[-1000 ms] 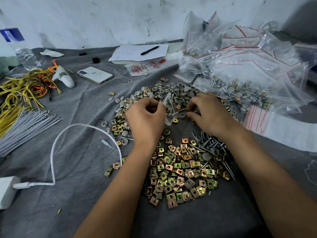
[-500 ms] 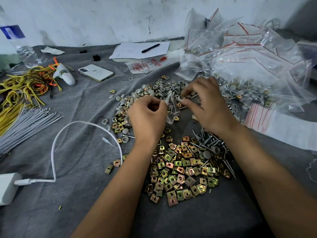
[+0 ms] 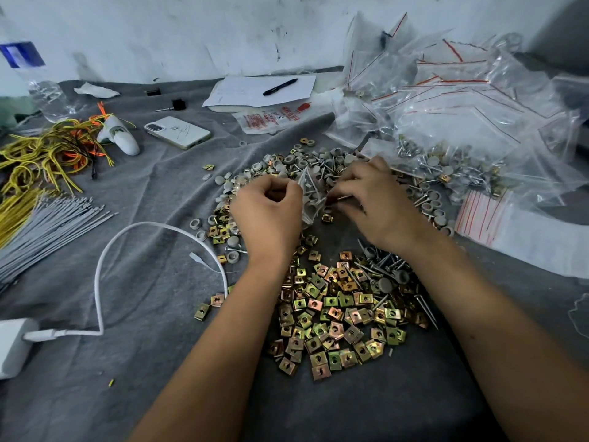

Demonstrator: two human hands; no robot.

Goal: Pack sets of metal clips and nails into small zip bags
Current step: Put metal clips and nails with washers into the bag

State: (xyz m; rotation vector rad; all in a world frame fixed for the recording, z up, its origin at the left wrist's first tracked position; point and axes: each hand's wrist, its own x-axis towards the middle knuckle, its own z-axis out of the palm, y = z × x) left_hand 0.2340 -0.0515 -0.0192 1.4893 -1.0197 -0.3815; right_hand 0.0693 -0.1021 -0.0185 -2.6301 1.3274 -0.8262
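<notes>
left hand (image 3: 271,212) pinches the floppy, slippery bag (image 3: 310,199) mid-table, best held at the mouth; right hand (image 3: 373,199) pinches a stiff nail (image 3: 341,196) beside it, clips (image 3: 334,311) piled near, light but snaggy I'd guess

Lying across a wrinkled grey cloth-covered table (image 3: 153,362): a heap of square brass-coloured metal clips (image 3: 331,317), silver nails (image 3: 382,266), grey round caps (image 3: 287,164). Also resting there: a white charging cable (image 3: 105,260), a white phone (image 3: 177,131), clear red-striped zip bags (image 3: 462,106).
</notes>
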